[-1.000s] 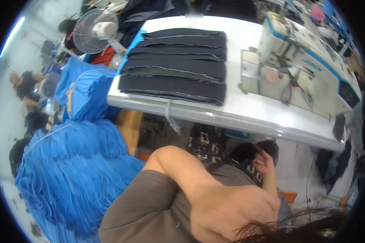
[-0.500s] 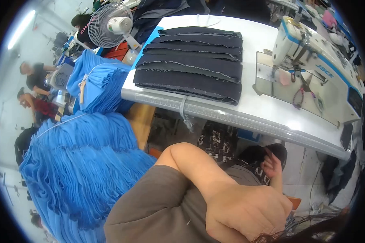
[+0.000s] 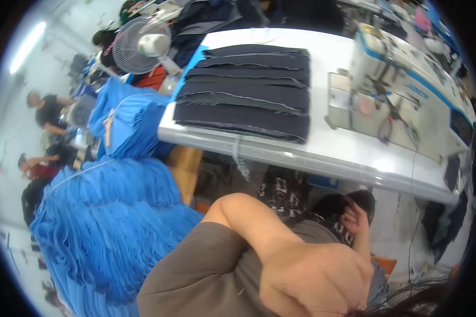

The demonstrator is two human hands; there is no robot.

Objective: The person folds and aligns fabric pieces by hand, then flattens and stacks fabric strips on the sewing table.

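My left hand (image 3: 317,277) is raised close to the camera, back of the hand facing me. Its fingers curl down and away, so their tips and anything inside them are hidden. Lower down, by my lap, my right hand (image 3: 356,217) has loosely bent fingers held apart, and I see nothing in it. My patterned black trousers (image 3: 283,193) show beneath the table edge. On the white sewing table (image 3: 322,150) lies a row of overlapping dark fabric pieces (image 3: 243,95) with frayed pale edges; neither hand touches them.
A sewing machine (image 3: 407,79) stands at the table's right, with scissors (image 3: 391,119) beside its needle area. Tied bundles of blue fabric (image 3: 116,216) fill my left side. Beyond are a fan (image 3: 143,45) and a person in dark clothing (image 3: 47,111).
The view has shifted slightly, so the table and fabric sit a little lower. My left hand appears slightly further left, still curled; my right hand keeps its pose.
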